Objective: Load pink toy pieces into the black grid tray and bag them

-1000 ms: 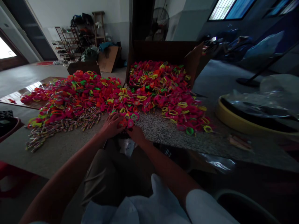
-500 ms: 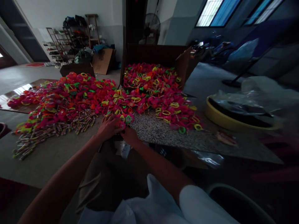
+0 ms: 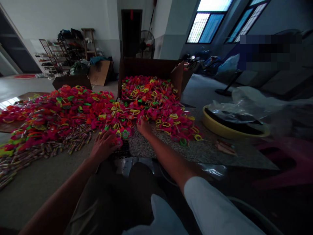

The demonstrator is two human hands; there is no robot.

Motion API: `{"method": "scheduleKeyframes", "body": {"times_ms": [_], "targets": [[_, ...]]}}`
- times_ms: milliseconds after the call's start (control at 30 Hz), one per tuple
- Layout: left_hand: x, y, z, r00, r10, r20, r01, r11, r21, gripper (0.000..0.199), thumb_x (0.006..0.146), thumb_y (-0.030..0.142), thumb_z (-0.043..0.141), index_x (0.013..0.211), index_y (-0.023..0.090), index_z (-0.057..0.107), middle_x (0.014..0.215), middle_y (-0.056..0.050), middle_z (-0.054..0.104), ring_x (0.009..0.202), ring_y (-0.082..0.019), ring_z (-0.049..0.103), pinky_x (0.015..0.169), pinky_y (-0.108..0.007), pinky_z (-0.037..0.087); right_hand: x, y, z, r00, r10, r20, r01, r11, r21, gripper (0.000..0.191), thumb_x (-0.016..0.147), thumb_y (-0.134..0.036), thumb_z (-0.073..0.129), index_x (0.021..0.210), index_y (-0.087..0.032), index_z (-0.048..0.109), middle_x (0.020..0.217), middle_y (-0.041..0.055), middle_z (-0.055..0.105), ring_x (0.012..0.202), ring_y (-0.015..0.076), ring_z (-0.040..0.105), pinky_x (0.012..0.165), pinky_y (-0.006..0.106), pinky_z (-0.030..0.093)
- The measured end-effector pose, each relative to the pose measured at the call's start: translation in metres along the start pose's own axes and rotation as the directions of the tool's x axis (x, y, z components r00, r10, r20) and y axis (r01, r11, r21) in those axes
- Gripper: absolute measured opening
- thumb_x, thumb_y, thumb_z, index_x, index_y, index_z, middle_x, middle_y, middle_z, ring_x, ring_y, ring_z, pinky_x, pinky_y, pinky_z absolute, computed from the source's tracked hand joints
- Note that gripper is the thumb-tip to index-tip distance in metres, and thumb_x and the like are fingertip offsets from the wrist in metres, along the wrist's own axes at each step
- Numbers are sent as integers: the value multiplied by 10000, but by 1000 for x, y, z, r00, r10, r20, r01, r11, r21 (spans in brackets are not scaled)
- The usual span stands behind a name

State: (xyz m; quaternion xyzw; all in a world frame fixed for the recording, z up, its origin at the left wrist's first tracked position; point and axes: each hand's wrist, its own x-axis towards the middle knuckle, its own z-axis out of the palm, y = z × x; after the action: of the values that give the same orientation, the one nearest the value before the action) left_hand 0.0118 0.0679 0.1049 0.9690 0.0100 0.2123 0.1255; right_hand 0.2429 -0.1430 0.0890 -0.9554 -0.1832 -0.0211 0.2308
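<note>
Pink, yellow and green toys lie heaped across mid-frame on the bench. My left hand lies against the nearest ones; my right hand, apart from it, meets the heap's near edge. I can't tell whether either grips.

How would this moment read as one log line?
left hand: on bright plastic pieces | right hand: at colourful pile's near edge, grip unclear | cardboard box: beyond hands, holding similar pieces | yellow tub: right
</note>
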Motion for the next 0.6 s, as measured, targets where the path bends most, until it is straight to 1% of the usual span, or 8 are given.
{"method": "scheduleKeyframes", "body": {"times_ms": [67,133,167,233,300,400,500,600], "targets": [[-1,-1,0,1000,11,19,-12,999,40,545,903,551,756,1380,297,684,1514,-101,612,1464,-379,485,1235,-574,400,11,-1,2,995,-83,63,88,992,-86,468,1064,-351,540,1517,-233,549,1496,129,631,1321,283,625,1060,364,496],[-1,-2,0,999,20,30,-22,998,64,551,911,555,746,1390,293,674,1516,-101,610,1466,-370,483,1236,-564,407,15,-2,4,985,-127,119,144,978,-151,433,1070,-320,512,1488,-221,568,1518,143,602,1324,290,617,1061,377,497],[-1,-2,1,999,22,27,-23,997,68,553,909,561,747,1387,292,674,1515,-100,610,1466,-369,483,1235,-562,411,14,-3,5,983,-131,127,152,973,-176,418,1075,-301,487,1473,-209,577,1509,153,603,1313,292,622,1055,378,500],[-1,-3,1,999,26,20,-27,997,67,555,905,567,750,1381,293,676,1519,-99,606,1470,-371,478,1232,-563,417,8,-2,8,986,-128,105,148,968,-205,424,1082,-291,448,1475,-197,575,1488,167,610,1277,300,641,1032,381,510],[-1,-3,2,1000,23,15,-24,998,60,550,903,562,753,1376,289,680,1524,-101,602,1469,-377,479,1231,-571,419,-6,0,11,988,-136,77,149,967,-208,473,1082,-309,435,1533,-205,529,1500,175,599,1244,309,656,1005,389,523],[-2,-1,1,1000,12,18,-13,998,65,549,903,558,756,1371,280,687,1524,-107,605,1456,-385,495,1225,-579,420,-35,9,13,989,-128,70,140,969,-203,524,1075,-310,430,1586,-203,478,1492,190,605,1212,313,669,992,391,521],[-1,1,-1,1000,16,21,-18,997,80,540,906,560,752,1366,284,689,1517,-102,614,1452,-382,499,1217,-574,428,-64,22,10,991,-110,82,124,974,-191,488,1064,-252,426,1535,-200,542,1424,173,662,1209,296,673,994,368,509],[-1,3,-2,1000,22,18,-23,996,85,508,920,545,739,1356,288,693,1507,-98,621,1446,-369,507,1215,-562,432,-78,31,5,991,-94,90,109,977,-183,400,1056,-254,463,1398,-184,657,1344,160,710,1188,285,687,978,352,510]]}}
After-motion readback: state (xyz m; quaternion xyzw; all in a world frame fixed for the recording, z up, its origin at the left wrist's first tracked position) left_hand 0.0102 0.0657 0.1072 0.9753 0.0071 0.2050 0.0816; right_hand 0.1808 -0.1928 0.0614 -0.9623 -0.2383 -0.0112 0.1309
